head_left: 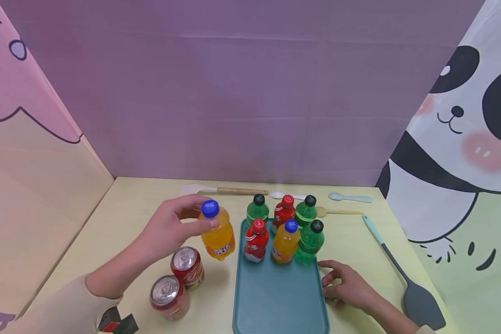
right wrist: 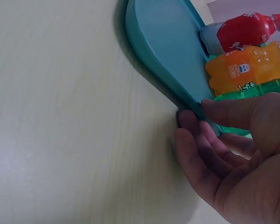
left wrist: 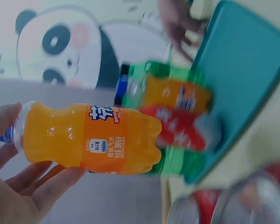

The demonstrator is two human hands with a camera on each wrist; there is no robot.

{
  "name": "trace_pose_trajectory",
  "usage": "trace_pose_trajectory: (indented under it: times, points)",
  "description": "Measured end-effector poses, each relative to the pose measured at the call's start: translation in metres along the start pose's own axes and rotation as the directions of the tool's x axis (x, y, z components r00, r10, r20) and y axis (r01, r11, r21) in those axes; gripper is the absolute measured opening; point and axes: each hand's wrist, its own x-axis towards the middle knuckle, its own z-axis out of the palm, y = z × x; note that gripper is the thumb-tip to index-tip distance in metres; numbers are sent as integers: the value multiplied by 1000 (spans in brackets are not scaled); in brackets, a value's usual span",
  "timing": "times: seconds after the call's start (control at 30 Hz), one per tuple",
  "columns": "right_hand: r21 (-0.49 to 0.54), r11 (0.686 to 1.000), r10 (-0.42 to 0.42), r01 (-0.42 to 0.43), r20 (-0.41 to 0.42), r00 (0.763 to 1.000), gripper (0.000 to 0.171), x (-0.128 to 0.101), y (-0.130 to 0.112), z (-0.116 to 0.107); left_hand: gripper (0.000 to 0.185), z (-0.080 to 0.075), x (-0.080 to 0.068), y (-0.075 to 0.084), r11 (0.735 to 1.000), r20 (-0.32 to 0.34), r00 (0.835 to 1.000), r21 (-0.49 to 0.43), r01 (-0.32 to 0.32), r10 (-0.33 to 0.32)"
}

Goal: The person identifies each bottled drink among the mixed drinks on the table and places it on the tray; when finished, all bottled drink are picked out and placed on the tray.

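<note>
The left hand pinches an orange bottle near its blue cap, holding it in the air just left of the teal tray. The right hand rests at the tray's right edge, fingers loosely curled against the rim. To set the bottle down well, it should probably stay upright and clear the six bottles crowding the tray's far end. Two red cans stand left of the tray; spoons and spatulas lie beyond and right of it on the counter.
</note>
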Motion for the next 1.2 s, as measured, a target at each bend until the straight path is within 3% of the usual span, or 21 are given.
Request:
trace_pose_trajectory:
  times: [0.33,0.7,0.93,1.2]
  points:
    - [-11,999,-31,31,-1,1000,73,3,2,2,35,67,15,7,991,186,981,-111,73,-52]
    - [-48,999,-1,0,-17,1000,72,3,0,2,28,132,19,-6,988,300,949,-93,127,-94]
    - [-49,999,-13,13,-15,1000,72,1,0,4,26,150,12,-18,990,386,916,-45,134,-107]
    - [-88,996,-4,4,-5,1000,70,-2,-6,0,29,152,11,-21,989,396,909,-19,145,-126]
